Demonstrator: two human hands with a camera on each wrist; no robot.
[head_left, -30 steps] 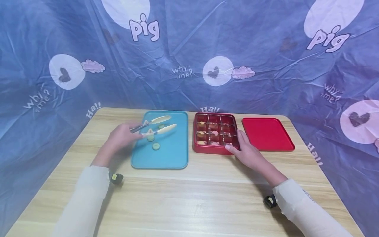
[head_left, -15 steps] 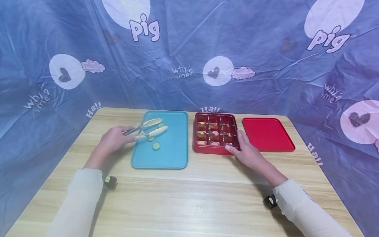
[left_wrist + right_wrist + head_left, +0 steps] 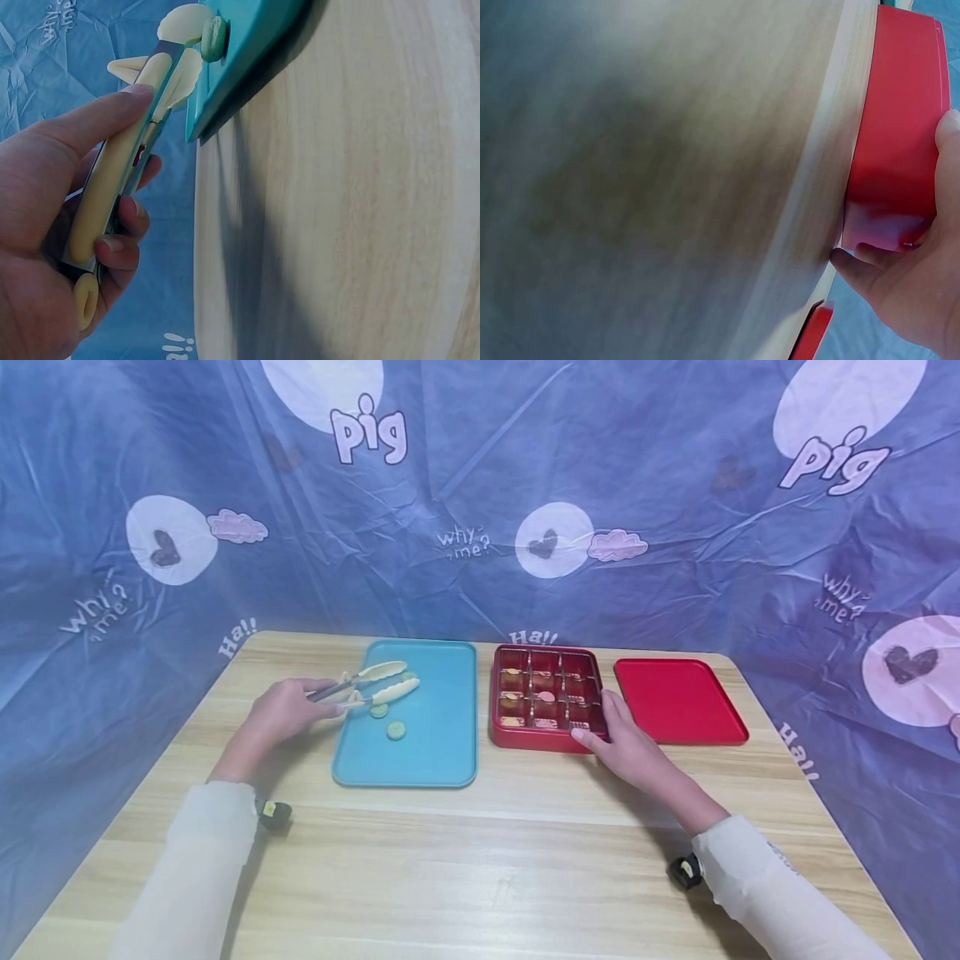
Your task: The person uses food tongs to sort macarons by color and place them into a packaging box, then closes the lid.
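My left hand [image 3: 281,714] grips a pair of tongs [image 3: 395,690] by the handles, with the cream-coloured tips spread apart above the blue tray [image 3: 438,752]. Green macarons lie on that tray: one macaron [image 3: 396,730] sits in front of the tips, a second macaron [image 3: 378,711] under the tongs, and another is partly hidden behind them. In the left wrist view a macaron [image 3: 214,39] shows close beside the tips. My right hand [image 3: 630,747] holds the front right corner of a red box [image 3: 536,740], thumb at the front and fingers along the side.
Clear dividers split the box into several compartments, some with small yellow or pink pieces [image 3: 546,697] in them. A flat red lid [image 3: 678,702] lies to the right of the box. Wooden tabletop [image 3: 450,868] stretches in front; a blue printed cloth [image 3: 480,460] hangs behind.
My left hand has drawn the tongs a short way left over the tray, mostly in the first half second. The right hand and the box stay in place.
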